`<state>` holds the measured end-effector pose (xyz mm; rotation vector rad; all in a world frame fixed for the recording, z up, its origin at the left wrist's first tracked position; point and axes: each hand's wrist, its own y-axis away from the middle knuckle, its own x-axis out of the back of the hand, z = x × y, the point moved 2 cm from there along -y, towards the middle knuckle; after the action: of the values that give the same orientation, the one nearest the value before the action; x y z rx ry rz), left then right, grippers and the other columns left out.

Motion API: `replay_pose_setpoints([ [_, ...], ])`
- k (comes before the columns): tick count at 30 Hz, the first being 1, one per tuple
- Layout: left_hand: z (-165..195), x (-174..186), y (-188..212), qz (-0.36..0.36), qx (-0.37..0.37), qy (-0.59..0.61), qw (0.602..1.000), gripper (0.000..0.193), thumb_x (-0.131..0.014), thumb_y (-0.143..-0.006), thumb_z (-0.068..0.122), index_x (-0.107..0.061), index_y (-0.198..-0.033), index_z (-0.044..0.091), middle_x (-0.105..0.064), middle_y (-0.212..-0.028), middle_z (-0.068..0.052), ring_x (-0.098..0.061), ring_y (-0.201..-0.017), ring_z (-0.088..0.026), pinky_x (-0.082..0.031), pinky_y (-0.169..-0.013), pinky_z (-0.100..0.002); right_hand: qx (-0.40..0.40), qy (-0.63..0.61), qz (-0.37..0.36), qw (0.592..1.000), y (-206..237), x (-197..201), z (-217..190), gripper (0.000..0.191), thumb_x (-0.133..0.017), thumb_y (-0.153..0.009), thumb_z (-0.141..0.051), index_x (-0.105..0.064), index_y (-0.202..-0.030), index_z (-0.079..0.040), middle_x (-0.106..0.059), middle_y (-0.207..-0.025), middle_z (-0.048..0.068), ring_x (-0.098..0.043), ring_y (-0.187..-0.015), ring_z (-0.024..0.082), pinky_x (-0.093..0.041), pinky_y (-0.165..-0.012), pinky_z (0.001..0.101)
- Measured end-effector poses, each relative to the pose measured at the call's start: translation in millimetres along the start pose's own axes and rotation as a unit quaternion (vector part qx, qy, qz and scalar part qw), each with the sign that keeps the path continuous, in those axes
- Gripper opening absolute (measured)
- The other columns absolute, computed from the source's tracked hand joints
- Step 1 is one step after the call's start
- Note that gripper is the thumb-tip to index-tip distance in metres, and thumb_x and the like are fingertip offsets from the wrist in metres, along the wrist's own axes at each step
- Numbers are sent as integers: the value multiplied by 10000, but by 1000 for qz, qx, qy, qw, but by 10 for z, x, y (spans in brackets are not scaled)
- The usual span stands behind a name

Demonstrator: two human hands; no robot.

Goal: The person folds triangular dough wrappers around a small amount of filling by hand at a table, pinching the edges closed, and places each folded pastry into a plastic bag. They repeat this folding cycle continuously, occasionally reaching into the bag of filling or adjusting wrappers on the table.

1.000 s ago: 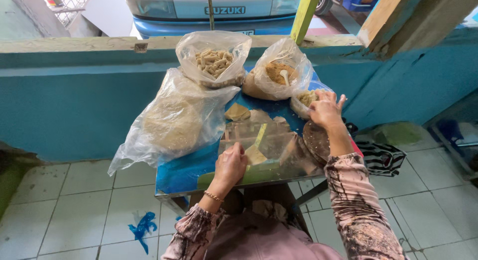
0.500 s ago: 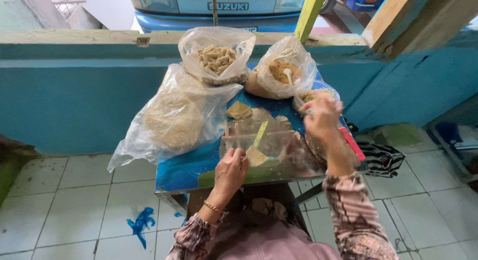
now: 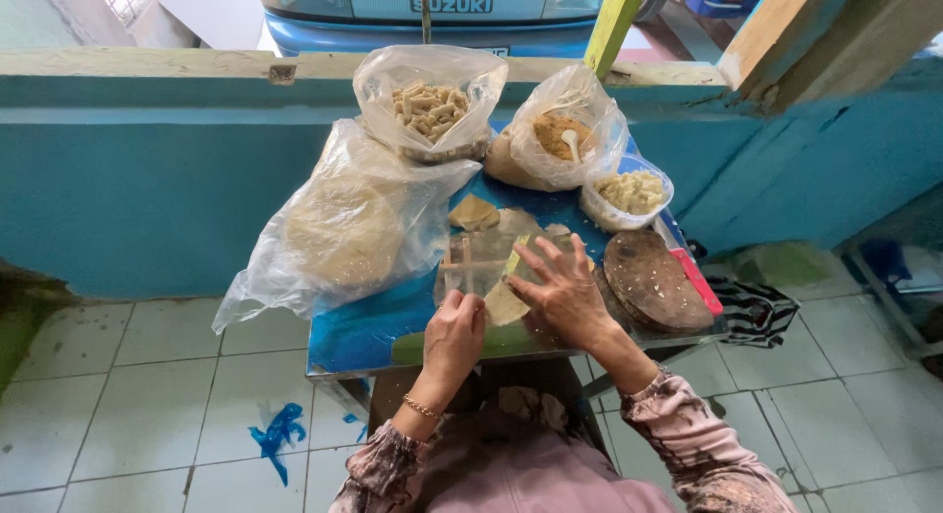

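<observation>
We see the scene in soft, even daylight, bright enough to read every surface. The light comes from the open street beyond the wall (image 3: 147,179), where the car (image 3: 432,7) and pavement look nearly washed out. Shadows are faint: a dim patch lies on the floor (image 3: 118,395) under the tabletop (image 3: 363,331). Pale glare sits on the folds of the plastic bags (image 3: 334,218), and the tabletop's blue surface shows a mild sheen. The wide lens bends straight lines, so the wall's ledge bows and the floor tiles splay toward the corners. Focus holds sharp in the middle, and our hands (image 3: 565,292) show no motion blur.
</observation>
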<state>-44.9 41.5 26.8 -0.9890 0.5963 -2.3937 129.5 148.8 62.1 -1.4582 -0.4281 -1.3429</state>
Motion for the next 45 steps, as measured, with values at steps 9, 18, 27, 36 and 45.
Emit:
replay_pose_setpoints([
  [9,-39,-47,15,7,-5,0,1000,43,-677,-878,91,-647,-887,62,-616,-863,-133,-650,-798,-362,-530,-676,-461,-16,-54,24,998,112,70,30,278,-742,-802,-259,-722,-1076,-301,-489,-1523,39,-407,-1404,313,-186,-1177,675],
  [18,17,-11,3,8,2,3,1000,57,-684,-886,93,-645,-879,52,-617,-869,-140,-648,-789,-372,-526,-666,-460,-12,-30,27,999,99,-104,-164,489,-715,-752,-172,-753,-1226,-286,-519,-1492,66,-446,-1370,305,-186,-1177,668],
  [27,56,13,15,12,-13,2,1000,51,-666,-897,76,-626,-881,48,-608,-870,-143,-646,-792,-368,-531,-688,-455,-18,-60,29,998,288,56,-261,426,-721,-789,-143,-766,-1198,-249,-569,-1476,63,-487,-1370,292,-223,-1184,657],
  [36,63,48,21,3,5,4,1000,37,-657,-900,67,-631,-920,52,-624,-892,-140,-648,-817,-372,-526,-692,-454,-221,-1,132,966,-666,-70,1690,168,-711,-989,-222,-789,-1127,-166,-755,-1090,110,-678,-1032,338,-531,-855,494],
  [45,67,46,51,-5,4,8,1000,43,-661,-894,61,-623,-912,56,-616,-890,-140,-647,-815,-375,-522,-681,-461,-294,145,-138,934,-1541,-726,2255,182,-672,-867,-128,-824,-967,-137,-777,-1007,167,-735,-1012,346,-557,-781,469],
])
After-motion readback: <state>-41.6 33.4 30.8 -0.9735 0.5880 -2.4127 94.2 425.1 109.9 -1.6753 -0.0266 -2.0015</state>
